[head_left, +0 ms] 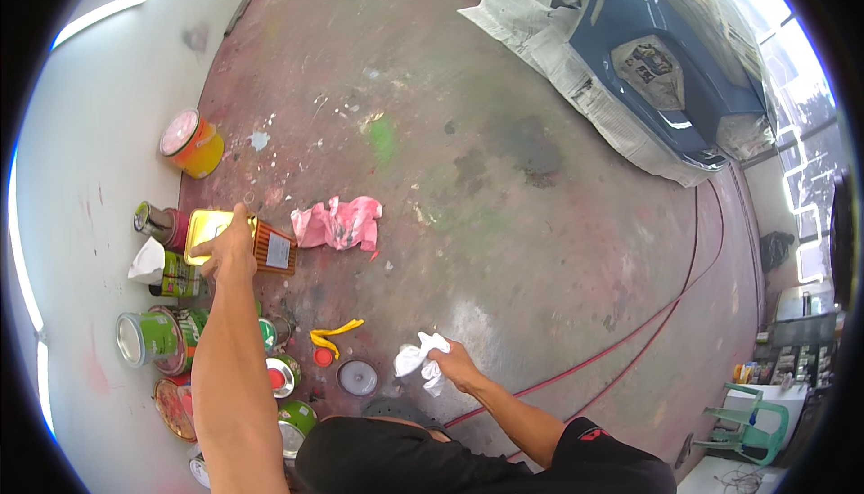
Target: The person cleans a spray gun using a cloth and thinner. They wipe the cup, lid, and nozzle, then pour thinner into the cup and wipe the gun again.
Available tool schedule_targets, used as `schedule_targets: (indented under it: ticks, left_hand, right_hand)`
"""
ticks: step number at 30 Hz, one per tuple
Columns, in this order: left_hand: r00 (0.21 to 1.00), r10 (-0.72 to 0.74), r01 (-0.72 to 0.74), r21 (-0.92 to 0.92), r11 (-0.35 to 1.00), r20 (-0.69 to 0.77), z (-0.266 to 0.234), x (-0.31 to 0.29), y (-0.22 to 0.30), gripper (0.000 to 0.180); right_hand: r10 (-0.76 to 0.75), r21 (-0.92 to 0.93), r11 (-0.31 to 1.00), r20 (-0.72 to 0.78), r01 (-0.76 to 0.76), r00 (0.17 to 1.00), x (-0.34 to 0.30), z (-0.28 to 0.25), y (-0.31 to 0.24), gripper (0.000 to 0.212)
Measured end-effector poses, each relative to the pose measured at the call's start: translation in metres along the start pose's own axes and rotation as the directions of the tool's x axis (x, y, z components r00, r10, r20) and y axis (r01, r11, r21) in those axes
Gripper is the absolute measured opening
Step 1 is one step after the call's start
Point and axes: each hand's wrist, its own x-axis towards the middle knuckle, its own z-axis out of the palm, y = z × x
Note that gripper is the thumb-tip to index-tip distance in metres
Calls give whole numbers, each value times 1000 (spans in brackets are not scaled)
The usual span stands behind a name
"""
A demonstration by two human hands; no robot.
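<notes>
My left hand [229, 247] reaches out to a rectangular metal can [275, 250] with a gold top and orange striped sides. Its fingers and thumb close over the can's top edge. A white crumpled cloth [418, 359] is bunched in the fingers of my right hand [458, 367], low over the floor in front of my knees. Just right of the can lies a crumpled pink cloth [340, 223]. Between my hands are a yellow strip-like piece [335, 336], a small red lid [323, 357] and a round grey lid [357, 377].
Several paint cans [148, 338] crowd along the white wall at left. A yellow and orange bucket [193, 144] stands farther back. Red hoses [621, 346] cross the floor at right. A blue car [621, 53] masked with newspaper is far right; a green chair [749, 424] stands lower right.
</notes>
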Motion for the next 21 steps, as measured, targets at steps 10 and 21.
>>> schedule_targets:
  ticks: [10,21]
  left_hand:
    - [978,208,-208,-11,978,20,-29,-32,-7,144]
    - [448,833,-825,-210,525,324,-149,-45,-62,98]
  right_hand:
    - [-426,63,899,-91,433,900,27,26,-84,30]
    - [-583,141,797,-76,587,809,62,45,-170,59]
